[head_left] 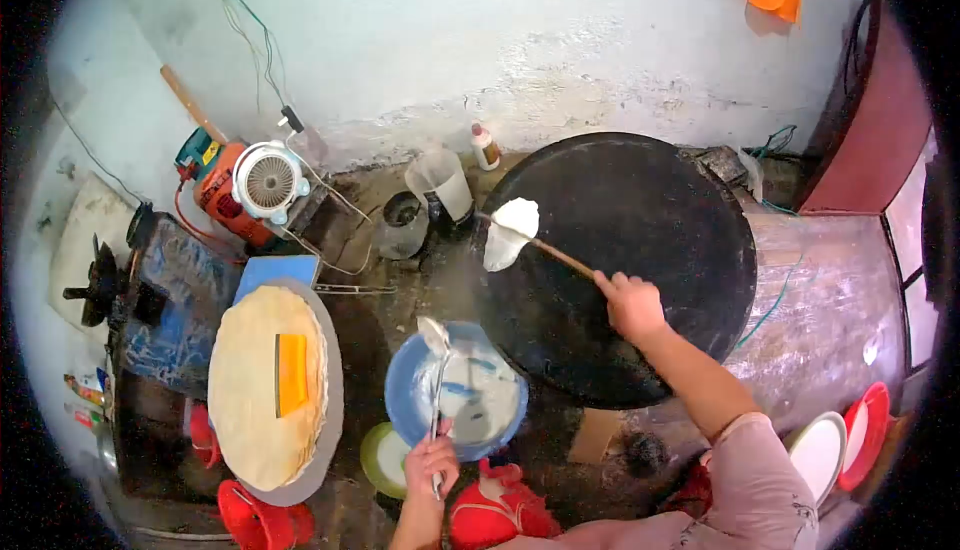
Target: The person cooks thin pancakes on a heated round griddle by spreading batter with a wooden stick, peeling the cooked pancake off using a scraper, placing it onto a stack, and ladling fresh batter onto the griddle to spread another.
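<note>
My right hand (632, 305) is closed around the wooden handle of a batter spreader (565, 258), held over the left part of a large round black griddle (640, 260). White batter (516, 220) coats or lies at the spreader's far end, hiding its head. My left hand (430, 465) grips the metal handle of a ladle (433, 335). The ladle's white-smeared bowl is above the far rim of a blue basin (400, 400), which contains white batter. Left of the basin, a stack of thin round flatbreads (245, 380) bears a yellow scraper (291, 375).
A green bowl (372, 460) and a red bundle (500, 510) are close to the basin. Behind are a clear jug (440, 180), a small bottle (485, 147) and a blower (270, 178) with cables. Red and white basins (820, 450) stand at right.
</note>
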`<state>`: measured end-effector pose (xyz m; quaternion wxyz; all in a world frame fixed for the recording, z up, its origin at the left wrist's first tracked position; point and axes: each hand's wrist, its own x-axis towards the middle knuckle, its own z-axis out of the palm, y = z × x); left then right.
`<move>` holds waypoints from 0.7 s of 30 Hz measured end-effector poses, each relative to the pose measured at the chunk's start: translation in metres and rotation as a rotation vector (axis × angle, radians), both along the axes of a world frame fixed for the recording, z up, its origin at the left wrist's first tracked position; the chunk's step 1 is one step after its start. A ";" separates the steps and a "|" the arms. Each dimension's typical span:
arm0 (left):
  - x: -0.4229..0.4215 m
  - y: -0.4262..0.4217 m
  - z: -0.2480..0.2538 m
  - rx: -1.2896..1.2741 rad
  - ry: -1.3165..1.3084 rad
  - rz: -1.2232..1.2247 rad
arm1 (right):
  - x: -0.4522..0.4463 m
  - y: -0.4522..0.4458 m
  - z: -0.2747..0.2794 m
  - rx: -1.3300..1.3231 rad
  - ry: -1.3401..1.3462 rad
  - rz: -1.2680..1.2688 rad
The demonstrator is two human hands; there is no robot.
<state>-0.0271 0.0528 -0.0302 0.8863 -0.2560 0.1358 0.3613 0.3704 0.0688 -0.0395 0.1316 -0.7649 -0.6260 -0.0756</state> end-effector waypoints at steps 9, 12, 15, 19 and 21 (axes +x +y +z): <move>-0.023 -0.018 -0.049 -0.143 -0.032 0.054 | 0.008 0.019 0.000 0.016 0.065 -0.112; -0.026 -0.016 -0.052 -0.160 -0.047 0.061 | -0.007 0.023 0.005 0.216 0.645 -0.116; -0.019 -0.017 -0.043 -0.215 -0.040 0.102 | -0.020 0.009 0.004 0.084 0.328 -0.041; -0.024 -0.016 -0.050 -0.189 0.029 0.066 | 0.020 0.035 -0.006 0.071 0.192 -0.220; -0.031 -0.013 -0.057 -0.181 0.027 0.047 | 0.009 0.035 -0.002 0.171 0.444 -0.221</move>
